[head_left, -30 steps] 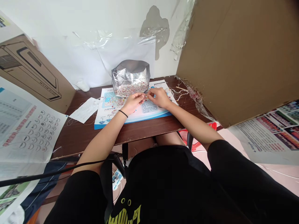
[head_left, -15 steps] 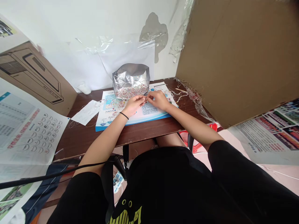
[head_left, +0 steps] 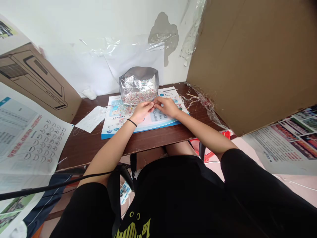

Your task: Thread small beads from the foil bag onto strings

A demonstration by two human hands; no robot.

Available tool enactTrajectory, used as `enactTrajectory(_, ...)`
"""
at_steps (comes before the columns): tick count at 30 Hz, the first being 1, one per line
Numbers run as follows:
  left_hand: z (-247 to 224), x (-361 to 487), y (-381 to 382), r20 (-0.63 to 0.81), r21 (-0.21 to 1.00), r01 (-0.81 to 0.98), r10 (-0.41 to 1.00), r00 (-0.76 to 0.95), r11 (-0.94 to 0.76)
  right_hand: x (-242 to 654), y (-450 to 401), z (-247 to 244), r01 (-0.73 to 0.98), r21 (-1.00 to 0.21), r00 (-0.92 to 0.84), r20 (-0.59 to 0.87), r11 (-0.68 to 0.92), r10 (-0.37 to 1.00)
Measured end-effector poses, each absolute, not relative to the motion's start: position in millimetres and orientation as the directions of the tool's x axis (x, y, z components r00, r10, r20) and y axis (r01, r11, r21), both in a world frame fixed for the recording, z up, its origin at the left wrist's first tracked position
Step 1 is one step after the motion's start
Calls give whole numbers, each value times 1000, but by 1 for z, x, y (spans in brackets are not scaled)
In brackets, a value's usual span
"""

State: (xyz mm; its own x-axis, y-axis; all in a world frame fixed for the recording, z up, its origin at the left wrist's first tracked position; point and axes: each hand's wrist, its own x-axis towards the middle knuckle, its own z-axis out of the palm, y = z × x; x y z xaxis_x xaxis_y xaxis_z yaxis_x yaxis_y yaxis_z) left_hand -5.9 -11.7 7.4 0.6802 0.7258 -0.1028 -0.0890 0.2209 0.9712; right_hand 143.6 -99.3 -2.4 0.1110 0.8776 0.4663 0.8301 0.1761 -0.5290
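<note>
My left hand (head_left: 143, 111), a black band at its wrist, is closed in a pinch. Its fingertips meet those of my right hand (head_left: 166, 106), which is pinched too. Whatever lies between the fingers is too small to make out. Both hands hover over a printed booklet (head_left: 138, 128) with a blue edge. Just behind them stands an open silver-lined bag (head_left: 138, 82) with many tiny coloured beads (head_left: 140, 97) in its lower part. More loose beads are scattered on the booklet to the left of my hands.
A white paper slip (head_left: 91, 119) lies left on the brown table (head_left: 153, 142). Beaded strings (head_left: 192, 99) and crumpled clear plastic (head_left: 210, 110) lie at the right. Cardboard panels (head_left: 247, 66) stand on both sides, with a white wall behind.
My right hand's fingers have shifted slightly left and closer over my left fingertips. The bag, booklet and beads stay where they were.
</note>
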Motion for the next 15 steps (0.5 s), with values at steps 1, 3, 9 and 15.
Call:
enactTrajectory(1,8,-6,-12,-98,974,-84,730,676,209,143,-99,-3,827,-532,108,466,181,878)
enactTrajectory(3,7,-6,-14,-85,983,-68,745,662,172,143,-100,-3,820,-536,95,471,199,877)
enactTrajectory(9,7,-5,-18,-50,999,16,794,606,51,146,-99,-4,824,-513,76,518,239,852)
enactTrajectory(15,15,-9,-16,-96,995,71,849,520,69,155,-97,-2,869,-473,123,494,147,861)
